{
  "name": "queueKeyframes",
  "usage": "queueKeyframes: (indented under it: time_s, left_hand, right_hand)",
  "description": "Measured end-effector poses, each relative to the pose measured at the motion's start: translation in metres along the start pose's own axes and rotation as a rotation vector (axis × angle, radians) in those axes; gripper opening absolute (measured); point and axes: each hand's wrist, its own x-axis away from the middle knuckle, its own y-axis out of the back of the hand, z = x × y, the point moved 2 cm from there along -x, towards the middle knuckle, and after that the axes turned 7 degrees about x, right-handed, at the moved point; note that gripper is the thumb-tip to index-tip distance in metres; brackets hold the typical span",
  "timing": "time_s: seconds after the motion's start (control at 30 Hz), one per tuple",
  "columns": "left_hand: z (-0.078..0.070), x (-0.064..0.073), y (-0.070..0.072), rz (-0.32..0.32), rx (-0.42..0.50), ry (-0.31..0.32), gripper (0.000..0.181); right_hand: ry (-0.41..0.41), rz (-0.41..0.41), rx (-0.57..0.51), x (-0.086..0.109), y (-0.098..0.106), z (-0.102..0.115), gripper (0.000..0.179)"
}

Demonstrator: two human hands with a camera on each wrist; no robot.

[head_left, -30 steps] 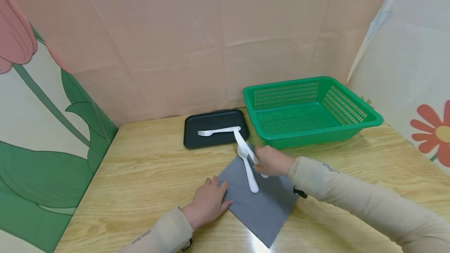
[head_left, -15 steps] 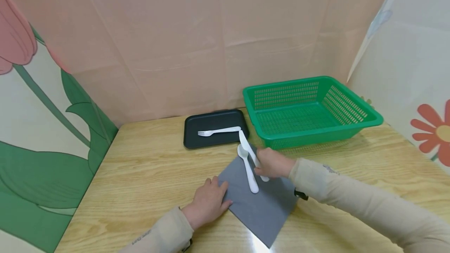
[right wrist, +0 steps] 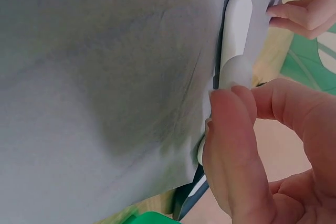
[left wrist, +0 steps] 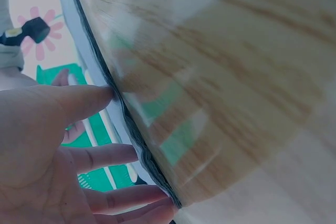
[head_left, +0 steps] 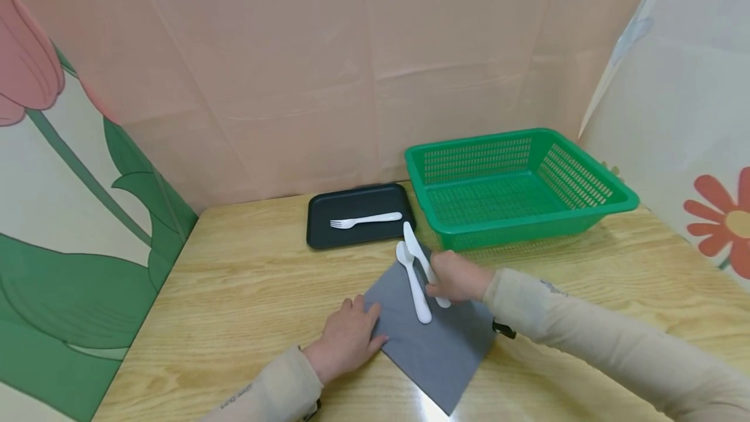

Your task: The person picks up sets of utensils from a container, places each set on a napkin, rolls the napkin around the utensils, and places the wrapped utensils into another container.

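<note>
Grey and layered at its edge, a napkin [head_left: 433, 360] is spread cornerwise on the wood-grain tabletop [head_left: 234, 292]. By the right hand [head_left: 459, 277] a white table knife [head_left: 412, 243] is pinched at its handle, slanted over the napkin's far part, its tip pointed toward the black tray [head_left: 346, 200]. Whether the napkin is touched by the knife cannot be told. Just beside it, a white spoon [head_left: 418, 298] is laid on the napkin, bowl toward the tray. The left hand [head_left: 348, 334] is rested at the napkin's left edge, its fingers extended and nothing gripped. A white fork [head_left: 369, 220] is held in the tray, and a green basket [head_left: 527, 230] is placed to the tray's right.

The step in hand is judged to be the placing of the knife alongside the spoon. It would best be lowered flat, lined up with the spoon's handle, and let go only once supported along its length. The spoon should not be nudged, and light pressure by the left fingers should prevent the napkin from slipping.
</note>
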Motion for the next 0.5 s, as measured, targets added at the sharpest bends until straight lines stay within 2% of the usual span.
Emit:
queueKeyframes:
  time_s: [0.27, 0.5]
  left_hand:
    - [-0.0004, 0.0000, -0.0001, 0.000, -0.009, 0.005, 0.038]
    - [-0.0007, 0.0004, 0.0005, -0.003, -0.010, 0.002, 0.037]
  right_hand:
    - [0.030, -0.010, -0.011, 0.0014, -0.0022, -0.0020, 0.017]
    - [0.017, -0.012, -0.007, 0.0009, -0.0043, -0.0036, 0.021]
